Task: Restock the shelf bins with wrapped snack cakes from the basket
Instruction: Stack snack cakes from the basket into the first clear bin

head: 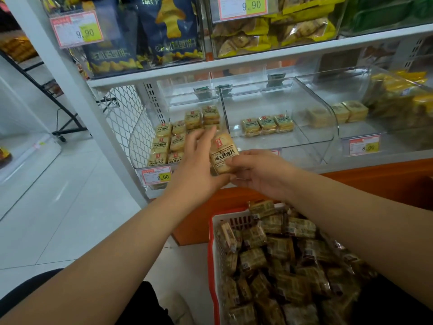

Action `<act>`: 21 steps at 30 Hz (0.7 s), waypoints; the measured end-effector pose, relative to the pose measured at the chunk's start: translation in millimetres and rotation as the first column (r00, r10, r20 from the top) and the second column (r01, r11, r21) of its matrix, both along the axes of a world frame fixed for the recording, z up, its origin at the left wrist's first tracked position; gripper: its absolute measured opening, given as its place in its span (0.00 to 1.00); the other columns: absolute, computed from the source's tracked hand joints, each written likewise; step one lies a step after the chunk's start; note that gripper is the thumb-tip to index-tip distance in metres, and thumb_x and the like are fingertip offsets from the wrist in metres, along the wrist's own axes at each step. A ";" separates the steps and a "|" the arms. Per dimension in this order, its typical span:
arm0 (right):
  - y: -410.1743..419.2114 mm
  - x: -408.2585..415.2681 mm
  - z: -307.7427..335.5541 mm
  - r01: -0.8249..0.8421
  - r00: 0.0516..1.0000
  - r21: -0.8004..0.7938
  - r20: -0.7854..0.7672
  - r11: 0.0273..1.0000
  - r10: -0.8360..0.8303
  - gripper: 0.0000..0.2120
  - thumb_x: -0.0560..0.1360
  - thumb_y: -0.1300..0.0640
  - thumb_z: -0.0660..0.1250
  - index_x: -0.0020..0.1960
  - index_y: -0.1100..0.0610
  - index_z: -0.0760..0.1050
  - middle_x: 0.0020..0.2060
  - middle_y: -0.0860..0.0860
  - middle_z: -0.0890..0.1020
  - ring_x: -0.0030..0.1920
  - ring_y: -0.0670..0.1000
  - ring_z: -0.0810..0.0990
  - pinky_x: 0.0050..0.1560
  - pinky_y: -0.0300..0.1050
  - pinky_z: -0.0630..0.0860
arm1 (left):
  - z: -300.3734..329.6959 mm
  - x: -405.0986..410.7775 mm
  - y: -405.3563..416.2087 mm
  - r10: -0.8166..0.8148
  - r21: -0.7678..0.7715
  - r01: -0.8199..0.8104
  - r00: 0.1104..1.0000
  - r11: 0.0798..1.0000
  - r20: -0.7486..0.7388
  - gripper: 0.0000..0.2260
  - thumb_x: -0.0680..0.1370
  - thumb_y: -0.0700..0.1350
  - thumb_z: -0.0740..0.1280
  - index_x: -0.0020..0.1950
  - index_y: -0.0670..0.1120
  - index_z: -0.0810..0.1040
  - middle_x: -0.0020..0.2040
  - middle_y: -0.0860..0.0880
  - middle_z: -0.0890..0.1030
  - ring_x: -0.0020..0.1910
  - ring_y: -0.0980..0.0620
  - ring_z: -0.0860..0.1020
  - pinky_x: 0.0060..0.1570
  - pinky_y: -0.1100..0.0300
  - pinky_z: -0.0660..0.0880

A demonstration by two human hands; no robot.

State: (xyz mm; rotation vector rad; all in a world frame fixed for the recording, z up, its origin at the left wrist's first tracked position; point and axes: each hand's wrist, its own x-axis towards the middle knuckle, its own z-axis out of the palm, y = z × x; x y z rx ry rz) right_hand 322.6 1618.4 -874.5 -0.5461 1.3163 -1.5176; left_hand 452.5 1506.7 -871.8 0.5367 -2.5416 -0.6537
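Hands: left hand point(199, 160) and right hand point(257, 172) meet in front of the lower shelf, both on one wrapped snack cake point(222, 152).
Left fingers: reach up along the packet's left edge, thumb under its lower corner, holding it.
Right fingers: thumb and forefinger pinch the packet's lower right side.
Cake position: held upright, label facing the camera, just in front of the left bin point(140, 137) and above its front edge.
Left bin: clear, holds rows of the same packets point(164, 141), some stacked at the back.
Middle bin point(311, 123): clear, three packets point(267, 124) in a row near its back.
Basket point(214, 254): red, on the floor below the right forearm, heaped with wrapped cakes.
Price tag point(156, 175): clipped to the left bin's front, reads 8.00.
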 end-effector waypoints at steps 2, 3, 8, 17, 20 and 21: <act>-11.1 0.4 3.1 0.011 1.000 -0.037 -0.022 0.999 -0.012 0.13 0.75 0.61 0.70 0.57 0.65 0.74 0.51 0.60 0.84 0.48 0.55 0.84 0.47 0.44 0.82 | 6.8 -1.4 -8.6 0.005 -0.040 -0.006 1.000 0.999 -0.017 0.45 0.70 0.51 0.76 0.80 0.52 0.53 0.71 0.57 0.57 0.70 0.50 0.65 0.66 0.48 0.70; -16.4 0.2 4.9 0.005 0.998 -0.050 -0.069 0.999 -0.008 0.13 0.75 0.60 0.71 0.57 0.64 0.74 0.50 0.59 0.84 0.48 0.54 0.84 0.47 0.44 0.82 | 10.0 -3.8 -14.7 0.015 -0.048 -0.016 1.000 0.999 -0.018 0.44 0.70 0.51 0.76 0.80 0.52 0.54 0.71 0.56 0.58 0.70 0.49 0.65 0.67 0.47 0.70; -32.8 -19.2 8.8 0.136 0.686 -0.018 -0.720 0.991 -0.107 0.22 0.75 0.44 0.70 0.63 0.50 0.66 0.47 0.44 0.81 0.43 0.38 0.80 0.37 0.32 0.74 | 24.1 -23.4 -66.4 0.132 0.020 -0.134 0.990 0.991 0.050 0.43 0.69 0.48 0.77 0.79 0.50 0.58 0.74 0.48 0.62 0.71 0.44 0.66 0.71 0.44 0.64; -35.7 -70.5 -34.0 0.332 0.303 0.028 -0.950 0.943 -0.079 0.18 0.79 0.43 0.62 0.64 0.52 0.67 0.42 0.38 0.74 0.43 0.45 0.79 0.37 0.41 0.69 | -0.3 -64.9 -181.5 0.374 -0.082 -0.373 0.835 0.924 0.404 0.39 0.76 0.45 0.72 0.81 0.49 0.53 0.77 0.40 0.59 0.73 0.36 0.61 0.71 0.49 0.60; -40.2 -65.5 -45.3 0.345 0.106 -0.008 -0.993 0.939 -0.047 0.17 0.80 0.42 0.61 0.61 0.52 0.69 0.40 0.39 0.78 0.35 0.43 0.76 0.35 0.40 0.67 | -8.2 -79.9 -206.5 0.395 -0.149 -0.369 0.804 0.917 0.443 0.34 0.78 0.41 0.68 0.80 0.51 0.56 0.77 0.41 0.58 0.72 0.36 0.61 0.71 0.48 0.60; -41.5 -63.1 -48.8 0.340 0.037 -0.020 -0.999 0.940 -0.035 0.16 0.79 0.42 0.60 0.60 0.52 0.70 0.40 0.41 0.80 0.36 0.45 0.77 0.38 0.41 0.68 | -10.3 -84.7 -213.1 0.400 -0.159 -0.369 0.801 0.916 0.445 0.33 0.78 0.39 0.67 0.80 0.51 0.57 0.78 0.42 0.58 0.72 0.36 0.61 0.71 0.48 0.60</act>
